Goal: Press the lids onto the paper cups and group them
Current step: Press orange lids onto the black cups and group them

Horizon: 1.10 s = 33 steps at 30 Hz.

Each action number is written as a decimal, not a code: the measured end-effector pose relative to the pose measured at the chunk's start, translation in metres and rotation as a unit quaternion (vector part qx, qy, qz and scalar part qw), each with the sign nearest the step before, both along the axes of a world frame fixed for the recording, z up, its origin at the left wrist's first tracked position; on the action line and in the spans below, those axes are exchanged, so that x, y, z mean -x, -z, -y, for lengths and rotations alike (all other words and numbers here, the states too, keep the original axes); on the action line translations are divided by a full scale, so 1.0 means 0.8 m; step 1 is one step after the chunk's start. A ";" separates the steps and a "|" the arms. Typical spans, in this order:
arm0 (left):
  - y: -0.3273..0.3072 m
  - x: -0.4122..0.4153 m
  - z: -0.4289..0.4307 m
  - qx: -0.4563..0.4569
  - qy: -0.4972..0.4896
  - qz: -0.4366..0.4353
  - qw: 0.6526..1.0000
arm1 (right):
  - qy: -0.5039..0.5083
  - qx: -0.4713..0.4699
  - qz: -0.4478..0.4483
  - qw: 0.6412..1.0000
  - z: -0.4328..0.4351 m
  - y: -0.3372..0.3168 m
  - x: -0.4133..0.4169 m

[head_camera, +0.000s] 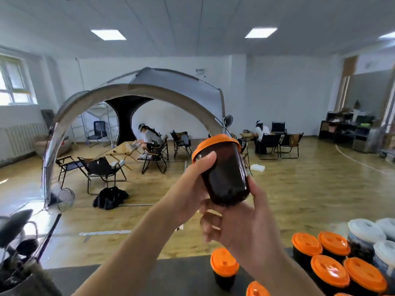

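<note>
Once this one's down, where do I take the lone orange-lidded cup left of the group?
Probably take the lone cup by its dark wall just under the lid, from the left: it stands upright, the lid overhangs as a stop, and other cups crowd its right. Left hand and right hand hold the raised cup.
</note>
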<state>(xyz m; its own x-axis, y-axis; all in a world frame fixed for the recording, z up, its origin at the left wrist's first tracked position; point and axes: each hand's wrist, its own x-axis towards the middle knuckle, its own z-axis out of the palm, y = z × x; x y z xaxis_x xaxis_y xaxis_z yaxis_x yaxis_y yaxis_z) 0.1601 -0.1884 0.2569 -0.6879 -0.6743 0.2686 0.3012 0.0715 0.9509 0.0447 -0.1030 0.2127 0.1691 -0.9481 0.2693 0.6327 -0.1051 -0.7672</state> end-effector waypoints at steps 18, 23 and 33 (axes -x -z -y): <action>-0.060 0.008 0.022 0.091 0.000 -0.015 0.996 | 0.246 0.055 -0.178 0.951 0.006 -0.057 0.015; -0.053 0.010 0.024 0.027 0.104 -0.074 0.991 | 0.041 0.011 -0.019 0.999 -0.004 -0.063 0.010; -0.055 0.011 0.013 0.114 0.003 -0.028 0.993 | 0.205 0.038 -0.113 0.971 -0.003 -0.052 0.018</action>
<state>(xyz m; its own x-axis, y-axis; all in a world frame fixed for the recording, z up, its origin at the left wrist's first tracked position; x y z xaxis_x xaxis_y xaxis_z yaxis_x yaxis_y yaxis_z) 0.1513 -0.1986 0.3008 -0.6711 -0.5877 0.4519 0.3534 0.2822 0.8919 0.0304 -0.1003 0.2542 -0.1556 -0.9274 0.3403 0.3417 -0.3737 -0.8623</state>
